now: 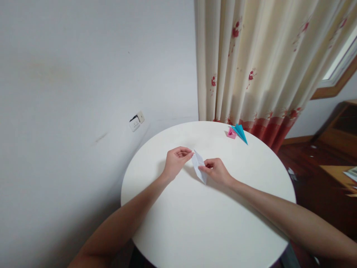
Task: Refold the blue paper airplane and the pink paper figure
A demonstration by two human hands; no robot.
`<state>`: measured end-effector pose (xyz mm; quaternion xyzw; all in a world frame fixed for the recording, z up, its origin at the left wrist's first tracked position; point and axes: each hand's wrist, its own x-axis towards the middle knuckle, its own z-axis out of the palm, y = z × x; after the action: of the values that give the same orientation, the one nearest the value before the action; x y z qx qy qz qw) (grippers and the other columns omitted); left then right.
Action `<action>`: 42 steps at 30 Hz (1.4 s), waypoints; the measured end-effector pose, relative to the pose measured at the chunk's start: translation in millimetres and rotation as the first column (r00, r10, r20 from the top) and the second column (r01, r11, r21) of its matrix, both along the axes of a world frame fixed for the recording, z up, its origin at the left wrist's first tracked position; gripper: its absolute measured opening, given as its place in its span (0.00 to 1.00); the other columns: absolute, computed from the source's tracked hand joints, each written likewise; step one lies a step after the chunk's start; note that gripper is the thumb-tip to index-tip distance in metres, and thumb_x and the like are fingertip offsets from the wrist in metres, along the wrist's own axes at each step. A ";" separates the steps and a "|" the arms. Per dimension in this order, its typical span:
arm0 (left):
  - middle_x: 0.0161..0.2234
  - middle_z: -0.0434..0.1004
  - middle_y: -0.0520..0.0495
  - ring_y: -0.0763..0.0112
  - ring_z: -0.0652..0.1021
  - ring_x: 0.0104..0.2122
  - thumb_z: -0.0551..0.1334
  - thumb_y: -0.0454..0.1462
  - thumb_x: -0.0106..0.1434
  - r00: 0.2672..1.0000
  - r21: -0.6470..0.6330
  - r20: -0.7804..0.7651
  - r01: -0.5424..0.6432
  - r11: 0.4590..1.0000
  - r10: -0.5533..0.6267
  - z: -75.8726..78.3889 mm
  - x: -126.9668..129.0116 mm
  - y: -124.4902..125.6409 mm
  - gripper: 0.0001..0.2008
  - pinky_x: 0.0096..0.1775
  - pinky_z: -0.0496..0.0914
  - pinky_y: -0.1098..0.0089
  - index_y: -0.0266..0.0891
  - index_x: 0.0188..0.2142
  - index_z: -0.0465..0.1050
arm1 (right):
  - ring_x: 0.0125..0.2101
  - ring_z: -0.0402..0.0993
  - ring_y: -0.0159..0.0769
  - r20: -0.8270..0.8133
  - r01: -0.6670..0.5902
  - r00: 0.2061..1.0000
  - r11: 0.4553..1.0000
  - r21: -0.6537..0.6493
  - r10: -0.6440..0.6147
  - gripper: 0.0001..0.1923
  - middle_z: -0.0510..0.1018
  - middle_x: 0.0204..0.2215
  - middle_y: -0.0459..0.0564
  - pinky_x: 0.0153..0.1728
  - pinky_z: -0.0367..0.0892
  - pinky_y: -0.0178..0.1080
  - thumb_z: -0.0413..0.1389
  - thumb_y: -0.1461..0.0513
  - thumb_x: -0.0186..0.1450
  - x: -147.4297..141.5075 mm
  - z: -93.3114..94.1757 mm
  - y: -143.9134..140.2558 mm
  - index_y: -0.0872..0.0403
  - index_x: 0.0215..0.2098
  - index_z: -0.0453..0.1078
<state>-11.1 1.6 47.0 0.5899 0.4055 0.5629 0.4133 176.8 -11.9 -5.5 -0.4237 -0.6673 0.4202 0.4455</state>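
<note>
A folded sheet of white paper [198, 166] is held tilted just over the round white table [212, 223]. My right hand [216, 170] pinches its right side, thumb on the near face and fingers behind. At the paper's upper left corner is my left hand [177, 159], its thumb and fingertips pinched together on the edge. Toward the far right of the table lie a blue paper plane [241, 134] and a small pink folded paper piece [231, 133], touching or nearly so.
A pale wall [83, 74] with a power socket [135, 124] runs along the table's left. A cream curtain [256, 67] with red flowers hangs behind the table. Right of it, a wooden surface [337, 178] bears papers, above a dark floor [301, 163].
</note>
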 end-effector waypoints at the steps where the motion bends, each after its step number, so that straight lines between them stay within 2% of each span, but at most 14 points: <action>1: 0.30 0.82 0.46 0.69 0.79 0.31 0.75 0.41 0.49 1.000 -0.002 0.007 0.003 1.000 -0.003 0.4 0.2 0.2 0.15 0.39 0.74 0.68 0.35 0.32 0.79 | 0.24 0.64 0.33 -0.001 0.004 1.000 1.000 -0.003 -0.004 0.16 0.72 0.21 0.46 0.26 0.57 0.35 0.59 0.52 0.58 -0.2 -0.7 0.2 0.58 0.23 0.73; 12: 0.31 0.81 0.45 0.70 0.79 0.32 0.74 0.38 0.50 1.000 0.003 -0.021 0.011 1.000 -0.011 5.4 2.7 -6.9 0.14 0.39 0.74 0.69 0.34 0.36 0.79 | 0.23 0.59 0.30 -0.058 -0.017 0.998 0.997 -0.075 0.013 0.18 0.66 0.19 0.44 0.24 0.53 0.34 0.60 0.50 0.55 -2.6 -3.1 2.8 0.57 0.21 0.70; 19: 0.31 0.80 0.46 0.71 0.78 0.32 0.73 0.38 0.51 1.000 -0.018 0.013 0.007 1.000 -0.007 1.8 2.3 -4.5 0.13 0.39 0.72 0.70 0.34 0.36 0.80 | 0.22 0.58 0.30 -0.030 -0.028 0.999 0.998 -0.063 0.026 0.18 0.64 0.19 0.43 0.24 0.52 0.34 0.59 0.50 0.55 -3.7 2.0 -0.2 0.56 0.19 0.68; 24: 0.35 0.81 0.45 0.69 0.78 0.35 0.74 0.39 0.50 0.999 -0.050 0.022 0.041 0.998 -0.040 -1.6 2.6 -5.1 0.17 0.41 0.72 0.69 0.36 0.39 0.81 | 0.22 0.58 0.29 -0.063 -0.031 0.998 0.993 -0.112 0.024 0.18 0.64 0.18 0.43 0.24 0.52 0.34 0.60 0.49 0.53 -4.6 1.5 0.7 0.57 0.20 0.68; 33: 0.33 0.82 0.44 0.66 0.78 0.34 0.73 0.44 0.52 0.998 -0.122 -0.023 0.052 0.991 -0.055 -6.8 3.2 -3.7 0.14 0.41 0.70 0.67 0.36 0.33 0.82 | 0.23 0.59 0.30 -0.092 -0.040 0.995 0.992 -0.121 0.028 0.20 0.65 0.19 0.43 0.25 0.53 0.35 0.61 0.48 0.52 -4.6 1.6 -0.4 0.56 0.20 0.68; 39: 0.29 0.81 0.46 0.67 0.77 0.32 0.73 0.43 0.50 0.993 -0.122 -0.038 0.107 0.987 -0.113 -2.5 -1.9 -3.6 0.12 0.39 0.69 0.68 0.36 0.28 0.81 | 0.22 0.56 0.29 -0.048 -0.062 0.997 0.992 -0.107 0.057 0.20 0.62 0.18 0.42 0.24 0.51 0.34 0.60 0.48 0.54 -3.9 0.0 -2.2 0.55 0.18 0.65; 42: 0.30 0.81 0.44 0.67 0.77 0.31 0.70 0.46 0.55 0.985 -0.158 -0.007 0.168 0.973 -0.171 -0.5 -6.7 -0.3 0.14 0.40 0.70 0.67 0.35 0.28 0.80 | 0.22 0.56 0.28 -0.065 -0.072 0.996 0.990 -0.122 0.064 0.19 0.62 0.18 0.42 0.24 0.51 0.34 0.61 0.49 0.54 -3.4 -1.0 -2.4 0.56 0.19 0.66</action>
<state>-17.8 1.3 46.5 0.5936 0.4008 0.4862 0.5006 173.4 -14.3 -6.5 -0.4147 -0.6401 0.4887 0.4236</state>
